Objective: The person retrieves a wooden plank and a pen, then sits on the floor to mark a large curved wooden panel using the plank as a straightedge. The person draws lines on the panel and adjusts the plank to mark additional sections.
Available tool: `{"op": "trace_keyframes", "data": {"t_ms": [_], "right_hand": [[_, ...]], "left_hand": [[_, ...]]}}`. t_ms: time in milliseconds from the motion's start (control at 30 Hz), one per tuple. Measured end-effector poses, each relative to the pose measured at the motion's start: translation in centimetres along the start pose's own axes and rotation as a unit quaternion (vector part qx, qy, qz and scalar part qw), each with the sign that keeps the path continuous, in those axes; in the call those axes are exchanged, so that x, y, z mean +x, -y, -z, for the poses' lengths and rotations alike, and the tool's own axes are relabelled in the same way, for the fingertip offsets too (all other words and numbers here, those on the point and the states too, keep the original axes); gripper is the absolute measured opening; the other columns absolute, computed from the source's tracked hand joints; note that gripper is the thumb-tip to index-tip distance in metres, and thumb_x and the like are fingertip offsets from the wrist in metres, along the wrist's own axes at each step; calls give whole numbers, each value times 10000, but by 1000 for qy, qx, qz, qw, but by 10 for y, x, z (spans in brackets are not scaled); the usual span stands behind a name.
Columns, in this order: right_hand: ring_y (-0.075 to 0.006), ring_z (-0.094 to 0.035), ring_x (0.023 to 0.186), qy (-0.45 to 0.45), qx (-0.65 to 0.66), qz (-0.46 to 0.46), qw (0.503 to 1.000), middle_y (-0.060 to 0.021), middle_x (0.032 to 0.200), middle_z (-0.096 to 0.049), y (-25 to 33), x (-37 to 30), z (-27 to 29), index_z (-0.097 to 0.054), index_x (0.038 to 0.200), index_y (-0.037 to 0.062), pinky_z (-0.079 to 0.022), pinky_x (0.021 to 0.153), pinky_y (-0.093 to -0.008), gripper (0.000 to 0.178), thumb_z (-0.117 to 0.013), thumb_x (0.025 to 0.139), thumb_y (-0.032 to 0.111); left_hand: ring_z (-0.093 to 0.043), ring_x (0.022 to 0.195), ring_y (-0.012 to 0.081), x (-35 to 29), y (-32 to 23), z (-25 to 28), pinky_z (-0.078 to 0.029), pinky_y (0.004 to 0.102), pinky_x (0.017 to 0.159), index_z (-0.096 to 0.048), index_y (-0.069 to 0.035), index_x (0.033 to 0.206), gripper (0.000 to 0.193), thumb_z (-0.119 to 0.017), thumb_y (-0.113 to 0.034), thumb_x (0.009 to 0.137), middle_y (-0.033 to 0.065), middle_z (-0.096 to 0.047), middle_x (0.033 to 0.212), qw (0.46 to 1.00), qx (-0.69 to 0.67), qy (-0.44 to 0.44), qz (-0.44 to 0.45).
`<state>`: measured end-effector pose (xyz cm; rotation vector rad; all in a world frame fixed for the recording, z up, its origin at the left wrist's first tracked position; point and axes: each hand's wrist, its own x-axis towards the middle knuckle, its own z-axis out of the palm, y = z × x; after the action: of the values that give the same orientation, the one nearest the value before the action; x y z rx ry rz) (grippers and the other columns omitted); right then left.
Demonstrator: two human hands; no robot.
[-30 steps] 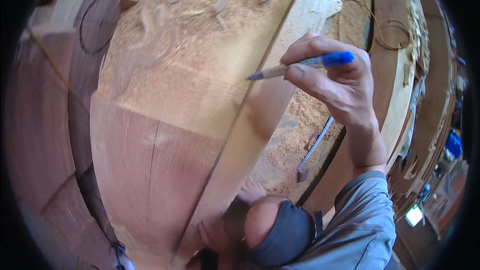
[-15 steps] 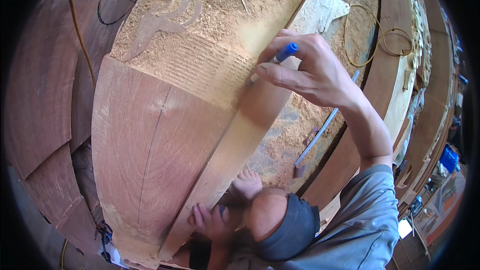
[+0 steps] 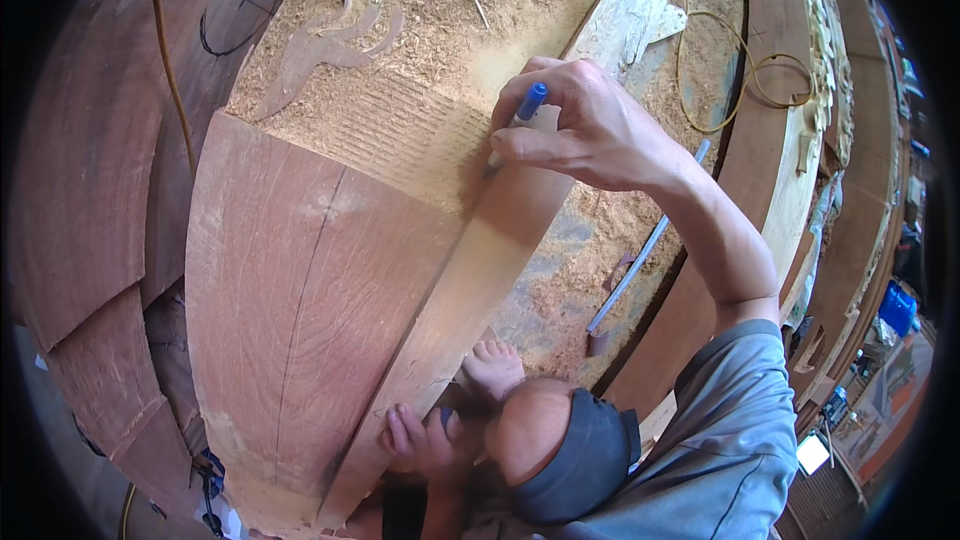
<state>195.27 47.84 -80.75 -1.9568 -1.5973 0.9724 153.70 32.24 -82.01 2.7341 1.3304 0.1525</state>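
My right hand [image 3: 555, 125] is closed around a marker [image 3: 528, 105] with a blue end and a pale body. Its tip points down at the left edge of a long wooden strip [image 3: 440, 315], beside the ridged, sawdust-covered surface; whether it touches cannot be made out. The strip lies slantwise along a broad reddish-brown wood panel [image 3: 260, 270], which bears a dark lengthwise line. At the strip's near end, my left hand [image 3: 425, 440] has its fingers curled over the right edge, gripping it. The palm is in shadow.
Thin curved wood cut-outs [image 3: 310, 55] lie in sawdust at the back. On the right are a pale blue rod [image 3: 640, 265], a looped yellow cord [image 3: 745, 65] and long planks [image 3: 745, 190]. More boards [image 3: 90, 140] stand left. My bare foot [image 3: 493, 368] is near the strip.
My right hand and the marker have moved left, bringing the tip to the strip's left edge. My left hand stays on the strip's near end.
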Motion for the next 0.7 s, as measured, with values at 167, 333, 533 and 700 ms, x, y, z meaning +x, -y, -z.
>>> {"op": "trace_keyframes", "data": {"t_ms": [167,333,533,700], "right_hand": [[-238,-604,760,18,86,-1,996,-112,807,-617,11,3,8,-736,869,40,-469,694,-363,333,-723,785,362],[-226,-608,760,-11,5,1,1000,-103,817,-625,-8,2,2,-736,872,37,-472,695,-358,290,-726,771,309],[-157,-595,754,9,80,-82,993,-68,811,-641,11,0,24,-731,877,28,-460,662,-302,259,-720,766,262],[-124,-589,729,-51,23,-62,997,-44,812,-666,-11,6,41,-721,885,27,-465,665,-279,250,-715,794,260]], "left_hand": [[-445,1245,365,-4,3,-4,-379,567,967,-640,-58,889,290,-530,-310,981,212,-524,1325,1000,23,-12,-11],[-449,1240,366,-2,1,-5,-384,567,950,-636,-61,893,285,-533,-310,984,207,-516,1333,1000,17,-19,-10],[-443,1241,383,-11,5,-1,-378,585,939,-629,-53,945,275,-534,-308,981,201,-471,1373,1000,14,-9,-15],[-438,1250,392,-9,2,3,-357,591,961,-641,-44,950,290,-540,-315,972,202,-457,1388,1000,7,4,-9]]}}
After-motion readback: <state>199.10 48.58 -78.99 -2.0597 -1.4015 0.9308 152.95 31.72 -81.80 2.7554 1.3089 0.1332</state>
